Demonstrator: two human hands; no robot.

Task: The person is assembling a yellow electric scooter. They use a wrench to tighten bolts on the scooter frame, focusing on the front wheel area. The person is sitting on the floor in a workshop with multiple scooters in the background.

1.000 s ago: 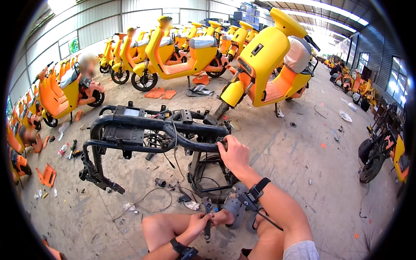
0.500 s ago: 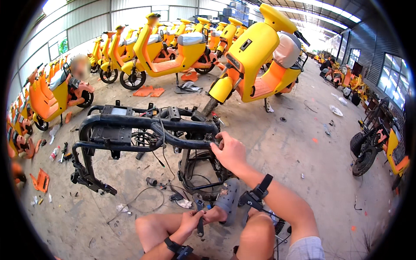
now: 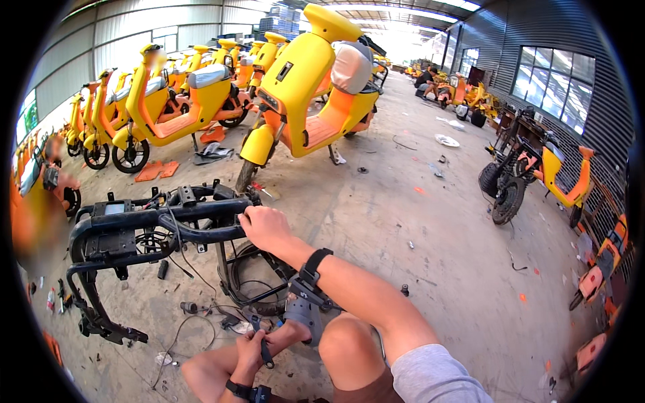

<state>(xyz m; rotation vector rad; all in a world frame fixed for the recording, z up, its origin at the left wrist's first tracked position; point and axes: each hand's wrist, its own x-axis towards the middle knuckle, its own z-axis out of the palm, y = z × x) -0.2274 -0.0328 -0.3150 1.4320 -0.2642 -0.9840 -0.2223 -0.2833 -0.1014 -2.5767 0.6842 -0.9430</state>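
Note:
A bare black scooter frame (image 3: 134, 220) with loose cables stands on the floor ahead of me, to the left. My right hand (image 3: 267, 228) is closed over the right end of its upper tube; some fingertips are hidden behind the tube. Low between my legs, my left hand (image 3: 249, 349) grips a dark wrench (image 3: 267, 352), apparently an adjustable one, with its head pointing up and away. Below the frame's right end, black cables and hoops hang near my grey clog (image 3: 300, 316). A thin cable (image 3: 213, 334) loops across the floor beside my left hand.
A yellow scooter (image 3: 295, 101) stands just beyond the frame, with rows of others behind it at left. Dark, partly stripped scooters (image 3: 510, 195) stand at right. Orange panels (image 3: 158, 170) and small parts litter the concrete. Far back, a person (image 3: 426, 82) crouches.
My view has swung right, so the frame and scooters appear farther left. My right hand stays at the tube's end, and the wrench remains in my left hand.

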